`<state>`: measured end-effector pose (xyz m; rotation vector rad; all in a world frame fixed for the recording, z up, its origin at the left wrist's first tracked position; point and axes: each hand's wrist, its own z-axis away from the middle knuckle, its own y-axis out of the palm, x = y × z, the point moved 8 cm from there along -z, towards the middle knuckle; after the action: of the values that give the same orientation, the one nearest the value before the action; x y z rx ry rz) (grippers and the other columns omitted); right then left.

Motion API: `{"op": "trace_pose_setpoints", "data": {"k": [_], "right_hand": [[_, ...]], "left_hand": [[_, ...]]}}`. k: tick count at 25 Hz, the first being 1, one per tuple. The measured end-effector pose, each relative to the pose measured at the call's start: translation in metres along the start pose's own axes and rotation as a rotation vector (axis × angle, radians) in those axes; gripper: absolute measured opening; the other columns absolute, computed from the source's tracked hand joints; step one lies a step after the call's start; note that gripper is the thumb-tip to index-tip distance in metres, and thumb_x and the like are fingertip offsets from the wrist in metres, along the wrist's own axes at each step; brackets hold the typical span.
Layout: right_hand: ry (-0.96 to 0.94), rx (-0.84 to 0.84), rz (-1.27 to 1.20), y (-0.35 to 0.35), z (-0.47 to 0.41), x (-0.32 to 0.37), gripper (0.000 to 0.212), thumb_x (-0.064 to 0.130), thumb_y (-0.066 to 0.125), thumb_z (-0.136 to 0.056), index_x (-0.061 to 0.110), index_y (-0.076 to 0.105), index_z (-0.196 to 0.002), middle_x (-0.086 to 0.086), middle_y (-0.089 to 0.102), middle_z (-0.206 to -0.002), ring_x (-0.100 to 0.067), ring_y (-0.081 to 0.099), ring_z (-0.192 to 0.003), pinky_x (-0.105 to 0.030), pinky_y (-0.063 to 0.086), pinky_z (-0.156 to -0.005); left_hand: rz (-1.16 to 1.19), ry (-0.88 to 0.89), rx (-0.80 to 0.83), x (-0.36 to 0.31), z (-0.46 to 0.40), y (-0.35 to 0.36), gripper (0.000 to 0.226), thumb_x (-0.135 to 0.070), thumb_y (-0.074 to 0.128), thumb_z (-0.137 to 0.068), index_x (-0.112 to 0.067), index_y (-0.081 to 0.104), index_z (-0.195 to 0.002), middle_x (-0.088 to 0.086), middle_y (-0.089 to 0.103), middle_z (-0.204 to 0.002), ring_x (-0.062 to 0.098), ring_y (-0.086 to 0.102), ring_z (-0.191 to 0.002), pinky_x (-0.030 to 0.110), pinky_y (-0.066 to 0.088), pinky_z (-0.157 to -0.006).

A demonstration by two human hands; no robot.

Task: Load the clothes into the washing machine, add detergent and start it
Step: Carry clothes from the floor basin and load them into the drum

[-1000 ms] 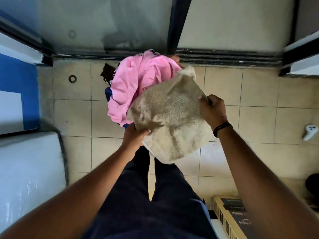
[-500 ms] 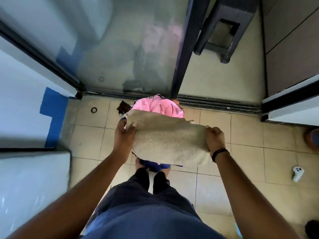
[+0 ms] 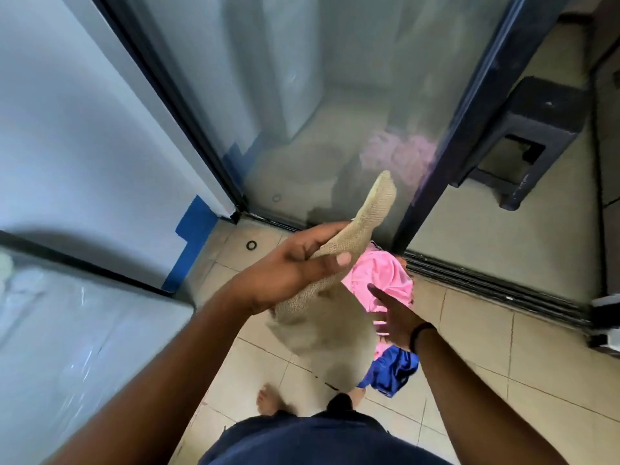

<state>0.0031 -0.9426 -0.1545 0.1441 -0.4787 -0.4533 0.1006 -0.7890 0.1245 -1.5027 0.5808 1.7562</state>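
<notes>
My left hand (image 3: pixel 295 263) grips a beige towel (image 3: pixel 318 323), which hangs down blurred with one corner sticking up by the glass door. My right hand (image 3: pixel 392 313), with a black wristband, is off the towel, fingers straight, just to its right over a pink garment (image 3: pixel 382 270). The pink garment lies on the tiled floor by the door track with a blue garment (image 3: pixel 392 367) beside it. A white, plastic-wrapped washing machine top (image 3: pixel 67 330) fills the lower left.
A sliding glass door with a dark frame (image 3: pixel 469 105) stands ahead, its track (image 3: pixel 486 280) running along the floor. A dark plastic stool (image 3: pixel 530 139) stands behind the door at right. A small black ring (image 3: pixel 251 245) lies on the tiles. My bare foot (image 3: pixel 268 401) is below the towel.
My right hand has let go of the towel. My left hand has lifted and swung it leftward. The view has tilted up toward the door.
</notes>
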Motion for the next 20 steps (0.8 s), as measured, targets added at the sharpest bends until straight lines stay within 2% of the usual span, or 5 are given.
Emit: {"op": "trace_pose_setpoints", "data": {"k": [3, 9, 12, 16, 20], "right_hand": [[0.061, 0.073, 0.050, 0.040, -0.009, 0.001, 0.113, 0.080, 0.079, -0.050, 0.015, 0.044, -0.135, -0.011, 0.063, -0.119, -0.034, 0.066, -0.101, -0.043, 0.055, -0.083], [0.062, 0.382, -0.038, 0.125, 0.021, 0.003, 0.052, 0.045, 0.065, -0.092, 0.013, 0.061, -0.132, -0.011, 0.069, -0.123, -0.028, 0.069, -0.105, -0.041, 0.055, -0.093], [-0.138, 0.311, -0.146, 0.136, 0.028, 0.031, 0.046, 0.026, 0.064, -0.089, 0.011, 0.062, -0.132, -0.012, 0.069, -0.120, -0.027, 0.070, -0.103, -0.037, 0.057, -0.083], [-0.484, 0.100, -0.160, 0.135, 0.025, 0.090, 0.041, 0.014, 0.071, -0.086, 0.004, 0.066, -0.126, -0.018, 0.066, -0.128, -0.035, 0.061, -0.122, -0.046, 0.048, -0.106], [-0.770, -0.171, 0.211, 0.172, 0.054, 0.141, 0.020, 0.026, 0.066, -0.097, 0.008, 0.073, -0.097, -0.002, 0.071, -0.092, -0.009, 0.064, -0.083, -0.029, 0.052, -0.080]], "left_hand": [[0.160, 0.015, -0.011, -0.028, 0.021, -0.014, 0.040, -0.012, 0.054, -0.095, -0.022, 0.059, -0.133, -0.006, 0.072, -0.121, 0.012, 0.067, -0.111, 0.025, 0.054, -0.091], [0.456, 0.034, -0.384, 0.034, 0.051, -0.126, 0.046, -0.029, 0.050, -0.102, -0.017, 0.052, -0.146, 0.014, 0.062, -0.140, 0.034, 0.062, -0.125, 0.045, 0.054, -0.100], [0.550, 0.012, -0.516, 0.084, 0.069, -0.166, 0.047, -0.028, 0.050, -0.104, -0.012, 0.048, -0.148, 0.015, 0.063, -0.133, 0.034, 0.063, -0.119, 0.048, 0.055, -0.098], [0.561, -0.060, -0.718, 0.141, 0.116, -0.216, 0.041, -0.028, 0.053, -0.104, -0.014, 0.054, -0.143, 0.015, 0.066, -0.129, 0.033, 0.066, -0.115, 0.045, 0.058, -0.094], [0.426, -0.162, -0.898, 0.179, 0.165, -0.247, 0.025, -0.037, 0.064, -0.097, -0.016, 0.072, -0.108, 0.010, 0.076, -0.102, 0.031, 0.069, -0.098, 0.039, 0.056, -0.081]]}}
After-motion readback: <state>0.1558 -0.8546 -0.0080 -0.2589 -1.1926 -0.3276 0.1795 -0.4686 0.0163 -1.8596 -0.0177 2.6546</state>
